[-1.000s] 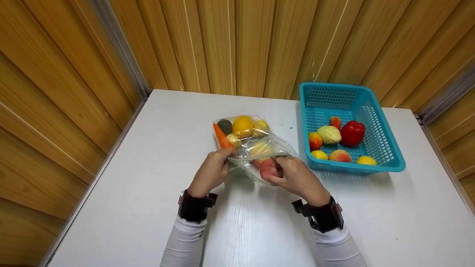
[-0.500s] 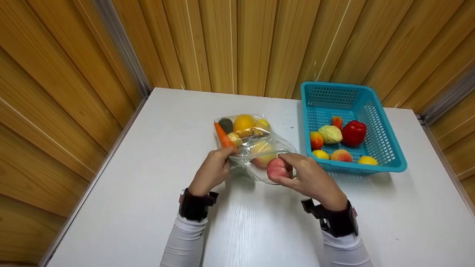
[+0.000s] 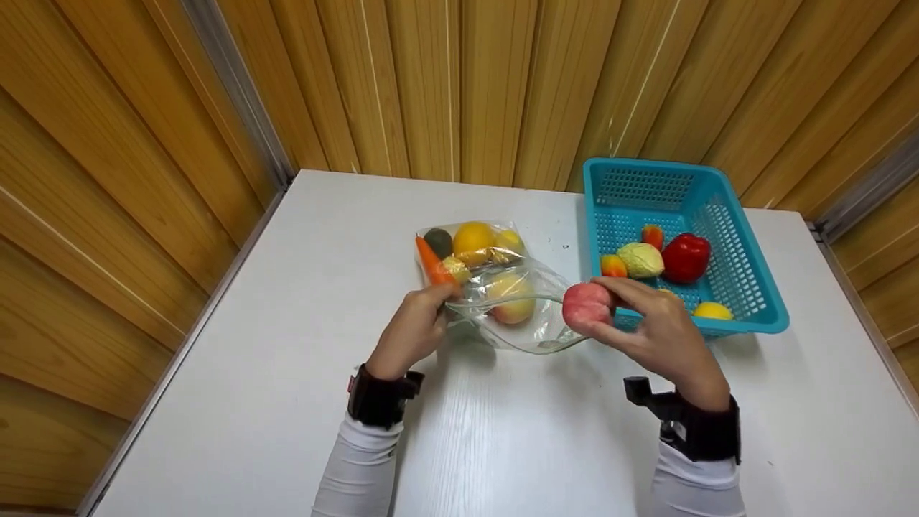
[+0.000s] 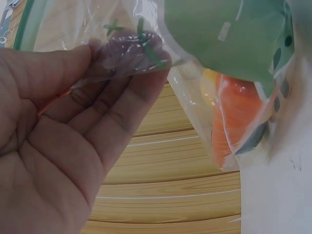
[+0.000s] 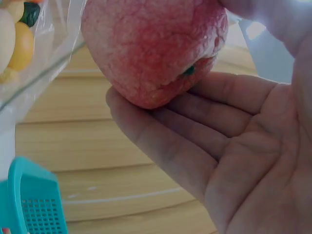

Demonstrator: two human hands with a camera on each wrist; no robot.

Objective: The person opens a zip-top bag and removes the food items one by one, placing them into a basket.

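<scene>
A clear zip bag (image 3: pixel 549 278) with green print lies on the table, its mouth spread toward the person. Inside it are a carrot (image 3: pixel 431 260), a dark green fruit (image 3: pixel 438 243), an orange (image 3: pixel 474 238), a yellowish-pink peach (image 3: pixel 511 307) and smaller yellow fruit. My left hand (image 3: pixel 409 330) pinches the left side of the bag's mouth; in the left wrist view the film (image 4: pixel 131 48) lies between thumb and fingers. My right hand (image 3: pixel 664 334) holds a pinkish-red apple (image 3: pixel 587 307) between thumb and fingers, at the right end of the mouth, overlapping the basket's near left corner.
A turquoise basket (image 3: pixel 754 266) stands at the right, holding a red bell pepper (image 3: pixel 686 257), a pale wrinkled fruit (image 3: pixel 640 260), a lemon (image 3: pixel 712 311) and orange-red fruit (image 3: pixel 652 237). The white table (image 3: pixel 287 301) meets wood-look walls behind and at the sides.
My right hand has moved right, taking the apple from inside the bag's mouth to its right edge. My left hand keeps its grip on the bag, nearly still.
</scene>
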